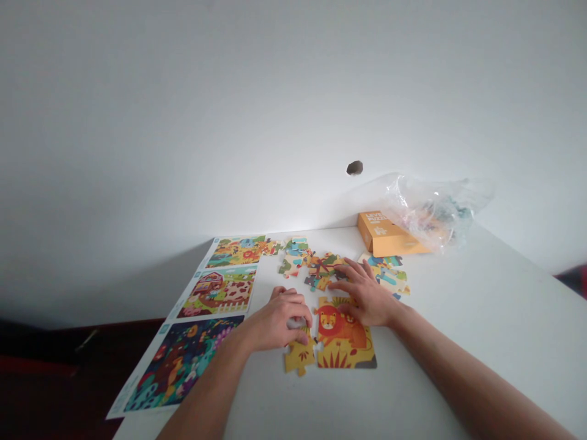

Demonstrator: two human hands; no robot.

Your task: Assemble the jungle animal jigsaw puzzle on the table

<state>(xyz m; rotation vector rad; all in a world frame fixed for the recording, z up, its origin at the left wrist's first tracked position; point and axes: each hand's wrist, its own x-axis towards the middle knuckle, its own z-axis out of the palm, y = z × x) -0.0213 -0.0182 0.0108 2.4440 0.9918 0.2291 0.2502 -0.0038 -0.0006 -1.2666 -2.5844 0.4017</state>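
Near the table's middle, my left hand (285, 319) has its fingers curled, with thumb and fingertips on a yellow puzzle piece (300, 359) printed with a plant. Just right of that piece, a small gap away, lies a joined lion section (345, 342) in orange and yellow. My right hand (364, 293) spreads over the top of this section. Its thumb rests at the lion section, and its other fingertips reach the loose puzzle pieces (321, 266) beyond. The hand covers some of those pieces.
Three picture sheets (232, 292) lie in a column along the left edge. More puzzle pieces (392, 278) sit beyond my right hand. At the back right, an orange puzzle box (378, 235) stands under a clear plastic bag (440, 214). A white wall (275, 122) with a hole borders the table.
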